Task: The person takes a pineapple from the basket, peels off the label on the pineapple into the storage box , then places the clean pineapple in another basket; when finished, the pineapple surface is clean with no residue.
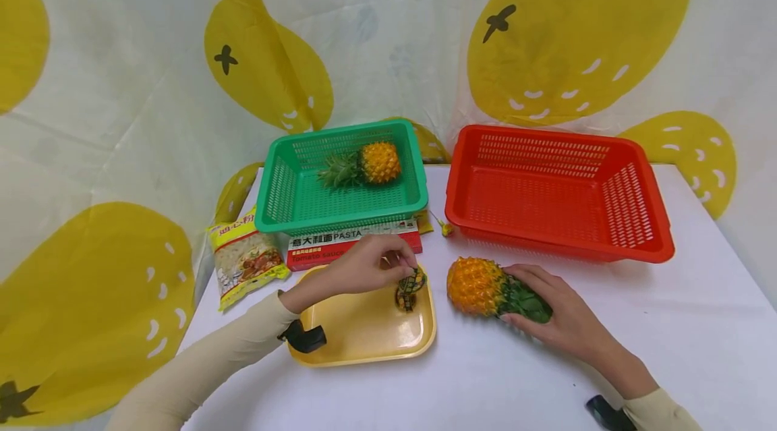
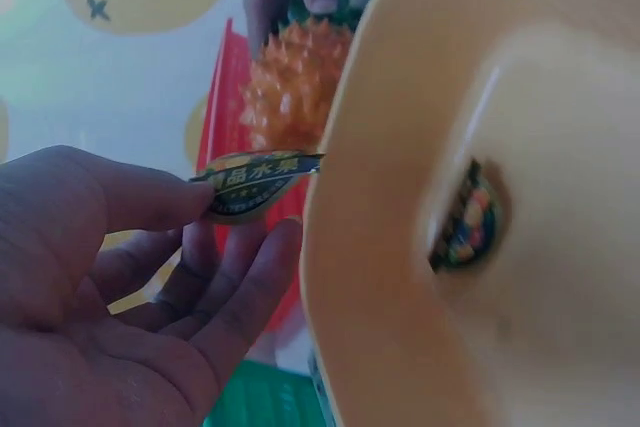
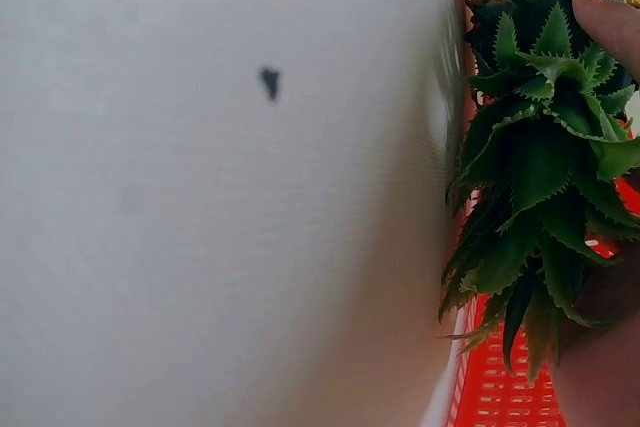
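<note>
My left hand (image 1: 371, 265) is over the far right corner of a yellow tray (image 1: 358, 330). Between thumb and fingers it pinches a small dark fruit sticker (image 2: 250, 182) with gold lettering. A second sticker (image 2: 472, 222) of the same look lies in the tray, partly overlapped by the held one in the head view. To the tray's right, an orange pineapple (image 1: 476, 286) lies on its side, leaves towards the right. My right hand (image 1: 561, 313) grips it round its green leaves (image 3: 550, 167), thumb on the near side.
A green basket (image 1: 340, 220) holding another pineapple (image 1: 380, 162) stands at the back left. An upright-walled red basket (image 1: 558, 232) stands at the back right. A pasta bag (image 1: 245, 259), a red pasta box (image 1: 309, 257) and a small yellow item (image 1: 446, 229) lie nearby.
</note>
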The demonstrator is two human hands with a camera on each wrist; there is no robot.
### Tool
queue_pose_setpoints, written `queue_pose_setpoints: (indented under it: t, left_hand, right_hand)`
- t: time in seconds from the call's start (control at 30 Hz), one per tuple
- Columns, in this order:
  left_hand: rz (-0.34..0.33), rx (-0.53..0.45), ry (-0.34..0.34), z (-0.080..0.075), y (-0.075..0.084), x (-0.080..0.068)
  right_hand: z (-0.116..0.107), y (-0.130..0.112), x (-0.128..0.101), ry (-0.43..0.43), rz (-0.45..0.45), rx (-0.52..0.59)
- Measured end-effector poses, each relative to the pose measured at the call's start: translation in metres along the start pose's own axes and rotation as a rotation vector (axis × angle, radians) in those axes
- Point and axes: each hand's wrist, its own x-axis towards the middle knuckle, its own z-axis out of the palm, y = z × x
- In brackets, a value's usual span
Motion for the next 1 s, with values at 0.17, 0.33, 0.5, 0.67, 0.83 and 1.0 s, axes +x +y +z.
queue_pose_setpoints:
  t: [0.17, 0.33, 0.5, 0.67, 0.83, 1.0]
  left_hand:
    - [-0.057, -0.004, -0.01, -0.008, -0.018, -0.023]
    - [-0.1, -0.02, -0.025, -0.006, -0.03, -0.038]
    - [-0.109, 0.023, -0.041, 0.0, -0.037, -0.045]
    - [-0.125, 0.112, -0.053, 0.005, -0.038, -0.046]
    - [-0.142, 0.162, -0.072, 0.009, -0.041, -0.048]
    - [-0.183, 0.205, -0.055, 0.013, -0.043, -0.05]
  right_hand:
    - [0.001, 0.0, -0.001, -0.014, 0.02, -0.003]
    - [0.001, 0.0, -0.001, -0.009, 0.019, -0.002]
    - [0.002, 0.0, 0.0, -0.001, 0.013, -0.003]
    - [0.002, -0.001, -0.001, 0.0, 0.02, -0.004]
    - [0.002, 0.0, -0.001, -0.001, 0.019, -0.001]
    - [0.002, 0.001, -0.001, -0.003, 0.015, 0.001]
